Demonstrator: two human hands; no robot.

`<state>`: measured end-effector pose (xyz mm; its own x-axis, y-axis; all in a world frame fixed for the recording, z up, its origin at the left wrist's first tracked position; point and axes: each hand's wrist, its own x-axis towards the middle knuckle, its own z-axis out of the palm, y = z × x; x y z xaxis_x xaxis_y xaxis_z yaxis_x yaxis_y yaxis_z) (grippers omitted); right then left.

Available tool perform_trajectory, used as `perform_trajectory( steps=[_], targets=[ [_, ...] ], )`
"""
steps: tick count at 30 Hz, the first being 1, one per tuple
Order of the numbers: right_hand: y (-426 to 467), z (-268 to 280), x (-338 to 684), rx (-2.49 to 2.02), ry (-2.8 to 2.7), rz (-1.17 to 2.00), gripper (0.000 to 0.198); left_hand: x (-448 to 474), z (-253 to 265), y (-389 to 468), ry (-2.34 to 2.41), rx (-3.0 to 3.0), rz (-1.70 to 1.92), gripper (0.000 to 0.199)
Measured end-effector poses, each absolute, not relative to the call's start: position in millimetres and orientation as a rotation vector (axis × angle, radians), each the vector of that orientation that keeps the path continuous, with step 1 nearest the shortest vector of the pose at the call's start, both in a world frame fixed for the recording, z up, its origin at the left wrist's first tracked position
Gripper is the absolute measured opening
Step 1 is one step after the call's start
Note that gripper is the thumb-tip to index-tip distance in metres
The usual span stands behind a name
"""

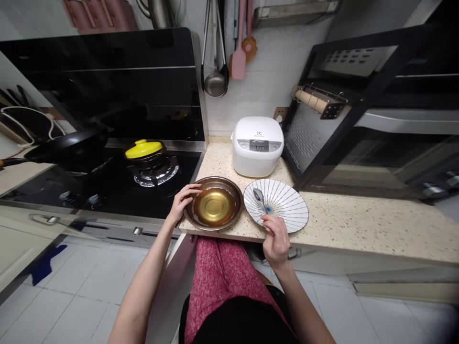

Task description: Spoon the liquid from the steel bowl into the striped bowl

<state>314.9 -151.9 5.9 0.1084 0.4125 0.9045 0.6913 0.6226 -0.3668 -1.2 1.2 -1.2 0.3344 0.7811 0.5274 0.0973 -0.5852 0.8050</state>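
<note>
My right hand (277, 238) is closed around the handle of a metal spoon (258, 195). The spoon's bowl is over a white plate (290, 203) with dark lines radiating from a blue centre. Most of the handle's end is hidden in my fingers. My left hand (182, 203) rests at the left rim of a round metal basin (234, 191), its fingers stretched across the edge. Amber-looking liquid (214, 206) lies in the basin, which stands close to the plate's left side at the counter's front edge.
A white rice cooker (257, 148) stands behind the plate. To the left, a pot with a yellow lid (144, 149) and a black wok (77, 148) sit on the gas stove. An oven (401, 153) is at the right. Utensils, including a ladle (215, 84), hang on the wall.
</note>
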Motion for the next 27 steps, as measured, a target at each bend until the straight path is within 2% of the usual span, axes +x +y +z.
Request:
perform_trajectory(
  steps=[6, 13, 27],
  targets=[
    [-157.7, 8.2, 298.3, -0.966, -1.288, -0.106, 0.016, -0.9, 1.1, -0.6, 0.771, 1.924, 1.283, 0.034],
    [-158.4, 7.0, 263.7, -0.897, -1.299, 0.150, 0.020, 0.1, 2.1, -1.5, 0.770, 1.935, 1.294, 0.035],
    [-144.1, -9.3, 240.7, -0.935, -1.310, 0.346, 0.022, -0.8, 1.2, -0.8, 0.760, 1.929, 1.283, 0.034]
  ],
)
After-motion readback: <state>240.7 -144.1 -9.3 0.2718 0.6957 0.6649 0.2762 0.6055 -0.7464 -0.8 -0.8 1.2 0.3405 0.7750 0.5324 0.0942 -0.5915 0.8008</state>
